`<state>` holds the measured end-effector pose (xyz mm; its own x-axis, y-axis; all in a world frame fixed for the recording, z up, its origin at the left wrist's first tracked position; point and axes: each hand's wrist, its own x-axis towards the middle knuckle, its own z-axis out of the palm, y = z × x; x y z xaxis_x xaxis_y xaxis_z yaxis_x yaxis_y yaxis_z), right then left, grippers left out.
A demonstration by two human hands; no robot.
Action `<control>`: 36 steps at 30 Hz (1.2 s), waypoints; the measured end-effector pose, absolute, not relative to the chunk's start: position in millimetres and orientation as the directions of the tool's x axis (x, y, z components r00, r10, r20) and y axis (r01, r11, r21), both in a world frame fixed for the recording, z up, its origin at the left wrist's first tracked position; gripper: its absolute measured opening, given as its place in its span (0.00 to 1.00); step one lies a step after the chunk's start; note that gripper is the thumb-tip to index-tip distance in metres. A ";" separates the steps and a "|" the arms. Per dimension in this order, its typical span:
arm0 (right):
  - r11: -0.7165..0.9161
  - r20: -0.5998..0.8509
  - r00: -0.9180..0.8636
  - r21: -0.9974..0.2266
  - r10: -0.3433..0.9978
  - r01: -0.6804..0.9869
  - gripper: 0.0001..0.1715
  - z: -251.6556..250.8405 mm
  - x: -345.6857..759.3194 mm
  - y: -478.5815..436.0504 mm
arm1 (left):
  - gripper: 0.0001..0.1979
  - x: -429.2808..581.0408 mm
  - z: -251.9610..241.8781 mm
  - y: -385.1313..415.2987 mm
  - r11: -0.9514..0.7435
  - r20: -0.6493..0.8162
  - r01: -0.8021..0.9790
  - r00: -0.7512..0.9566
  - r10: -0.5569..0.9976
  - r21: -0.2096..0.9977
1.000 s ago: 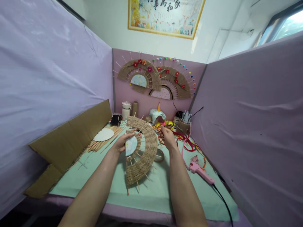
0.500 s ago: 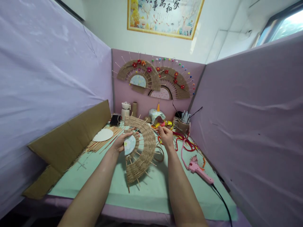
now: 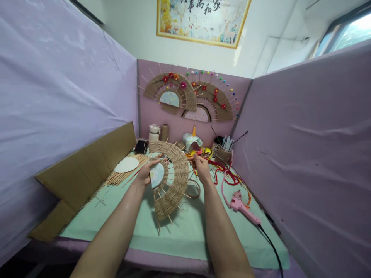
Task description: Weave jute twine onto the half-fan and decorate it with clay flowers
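Head view: two bare hands work above a table (image 3: 110, 216) covered in mint cloth. Between them is a half-round fan (image 3: 180, 170), tilted on its side, its straight edge facing left. It has a wide band of woven tan cord, thin sticks radiating outward and a pale blue, patterned half-disc (image 3: 157, 175) at the centre.

The left hand (image 3: 145, 173) grips the fan at the half-disc, thumb in front and other fingers behind. The right hand (image 3: 201, 166) is at the fan's outer edge, thumb and fingertips pressed together; whether they pinch a stick or a strand, I cannot tell. A loop of cord (image 3: 199, 190) shows just beside the fan, below that hand.

To the right, a pink glue gun (image 3: 245, 210) lies on the cloth near tangled red strips (image 3: 232, 180). To the left are a white oval (image 3: 126, 165), a heap of thin sticks (image 3: 113, 179) and a long piece of cardboard (image 3: 89, 164). Behind, two flower-trimmed fans overlap on a pink board (image 3: 150, 123). Above them hangs a gold-framed picture (image 3: 199, 25).
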<state>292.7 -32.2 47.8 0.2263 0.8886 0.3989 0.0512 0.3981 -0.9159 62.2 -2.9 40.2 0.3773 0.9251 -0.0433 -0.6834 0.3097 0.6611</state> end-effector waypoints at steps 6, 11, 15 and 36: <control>0.369 0.367 0.237 -0.929 0.900 0.037 0.34 49.2 291.0 -33.1 | 0.17 59.5 43.5 -3.6 0.262 -0.022 -0.736 0.319 0.947 0.624; 0.431 0.454 0.258 -0.891 0.853 0.143 0.30 49.9 291.9 -32.9 | 0.18 57.4 44.0 -1.9 0.218 -0.017 -0.751 0.265 0.964 0.623; 0.483 0.555 0.242 -0.823 0.796 0.298 0.27 50.9 290.1 -36.7 | 0.19 56.8 42.6 0.7 0.190 -0.032 -0.752 0.219 0.975 0.631; 0.590 0.660 0.202 -0.743 0.724 0.316 0.16 49.0 273.2 -44.8 | 0.23 57.5 42.3 4.5 0.120 -0.040 -0.822 0.118 0.992 0.557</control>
<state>273.2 -44.8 49.0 0.2016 0.7238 0.6599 0.3159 0.5897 -0.7433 57.5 4.5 42.3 0.1175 0.9923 -0.0398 -0.8217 0.1197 0.5573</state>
